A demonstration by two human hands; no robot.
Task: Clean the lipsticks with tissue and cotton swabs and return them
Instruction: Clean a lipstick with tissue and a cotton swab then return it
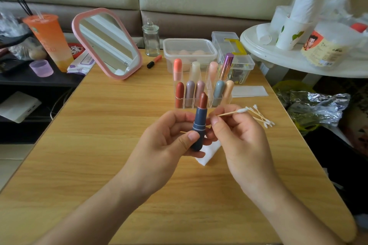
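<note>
Lipstick (199, 125) in a slate-blue tube, brick-red bullet wound out, stands nearly upright in the left hand (167, 141), whose thumb and fingers wrap round its base, bullet end pointing away. Just beside it, the right hand (239, 135) pinches a wooden cotton swab (229, 113) whose white tip points rightward, away from the tube, so I'd guess it must swing inward. Below lies a folded white tissue (207, 155); farther off, loose swabs (262, 119) and the clear acrylic organiser (191, 106).
</note>
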